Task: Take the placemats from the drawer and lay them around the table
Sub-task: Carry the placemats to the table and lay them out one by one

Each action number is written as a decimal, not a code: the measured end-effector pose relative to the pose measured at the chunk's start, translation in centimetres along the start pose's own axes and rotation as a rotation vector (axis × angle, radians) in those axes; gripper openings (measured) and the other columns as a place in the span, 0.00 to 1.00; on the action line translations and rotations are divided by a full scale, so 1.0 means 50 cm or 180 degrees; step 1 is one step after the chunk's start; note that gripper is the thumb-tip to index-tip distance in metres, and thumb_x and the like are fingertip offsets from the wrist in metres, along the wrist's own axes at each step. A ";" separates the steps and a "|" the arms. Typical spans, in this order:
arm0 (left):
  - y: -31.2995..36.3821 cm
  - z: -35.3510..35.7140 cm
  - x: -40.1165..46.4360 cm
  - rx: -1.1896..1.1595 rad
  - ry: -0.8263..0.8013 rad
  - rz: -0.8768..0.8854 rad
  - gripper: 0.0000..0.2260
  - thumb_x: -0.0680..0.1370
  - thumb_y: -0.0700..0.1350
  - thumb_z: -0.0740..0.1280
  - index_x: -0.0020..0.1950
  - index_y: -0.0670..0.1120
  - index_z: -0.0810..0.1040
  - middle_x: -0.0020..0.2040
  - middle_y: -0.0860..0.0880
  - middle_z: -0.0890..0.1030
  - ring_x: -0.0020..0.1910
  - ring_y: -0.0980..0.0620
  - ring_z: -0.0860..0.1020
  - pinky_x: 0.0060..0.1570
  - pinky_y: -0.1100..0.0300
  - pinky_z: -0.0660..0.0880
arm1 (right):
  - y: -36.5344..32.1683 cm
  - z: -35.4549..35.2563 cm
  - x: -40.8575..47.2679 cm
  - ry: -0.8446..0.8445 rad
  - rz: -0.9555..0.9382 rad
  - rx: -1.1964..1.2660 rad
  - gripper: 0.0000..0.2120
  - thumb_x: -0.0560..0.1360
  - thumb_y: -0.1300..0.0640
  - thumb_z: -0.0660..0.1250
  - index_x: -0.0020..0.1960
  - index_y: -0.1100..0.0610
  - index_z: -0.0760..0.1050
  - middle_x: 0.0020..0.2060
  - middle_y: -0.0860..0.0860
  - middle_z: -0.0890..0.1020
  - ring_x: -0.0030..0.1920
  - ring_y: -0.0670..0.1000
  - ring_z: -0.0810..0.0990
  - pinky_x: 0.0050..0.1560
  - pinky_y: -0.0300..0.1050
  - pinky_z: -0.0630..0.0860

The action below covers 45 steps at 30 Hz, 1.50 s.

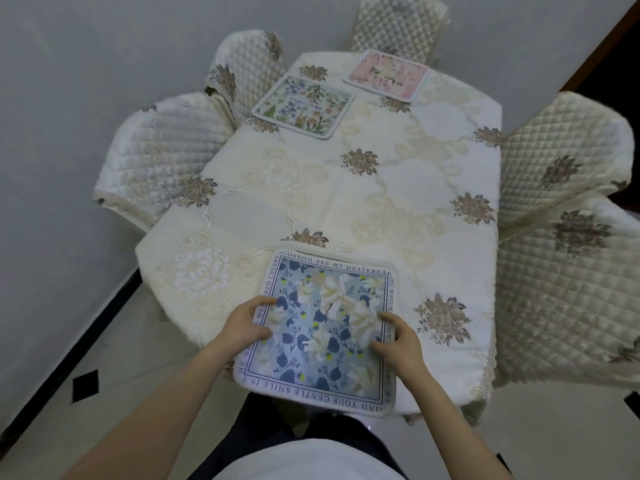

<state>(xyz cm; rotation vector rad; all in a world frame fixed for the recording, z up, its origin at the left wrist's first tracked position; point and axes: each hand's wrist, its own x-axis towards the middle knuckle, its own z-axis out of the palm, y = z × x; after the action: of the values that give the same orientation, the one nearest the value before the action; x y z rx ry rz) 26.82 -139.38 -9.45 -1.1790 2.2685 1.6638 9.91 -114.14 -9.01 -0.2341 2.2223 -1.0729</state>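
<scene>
A blue floral placemat (322, 327) with lettering round its border lies at the near end of the table (381, 188), its near edge hanging slightly past the table's edge. My left hand (247, 323) grips its left edge, thumb on top. My right hand (398, 337) grips its right edge the same way. A green floral placemat (303, 106) lies flat at the far left of the table. A pink placemat (388, 75) lies at the far end. No drawer is in view.
A cream embroidered tablecloth covers the table. Quilted covered chairs stand around it: two on the left (159, 161), one at the far end (398, 26), two on the right (564, 157). A grey wall runs along the left; the pale floor lies below.
</scene>
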 end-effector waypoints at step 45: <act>0.020 -0.466 0.661 0.3092 0.0608 0.2207 0.27 0.80 0.53 0.52 0.77 0.43 0.57 0.77 0.44 0.58 0.76 0.45 0.55 0.72 0.47 0.50 | -0.530 0.585 0.521 0.1217 -0.1282 -0.1932 0.27 0.80 0.49 0.47 0.77 0.56 0.57 0.76 0.53 0.58 0.77 0.54 0.53 0.76 0.51 0.46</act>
<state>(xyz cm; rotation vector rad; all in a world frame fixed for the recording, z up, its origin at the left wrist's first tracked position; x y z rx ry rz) 11.35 -176.27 -15.49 -0.3321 3.1723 0.2862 5.00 -160.81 -14.80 -0.8235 2.8927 -0.6314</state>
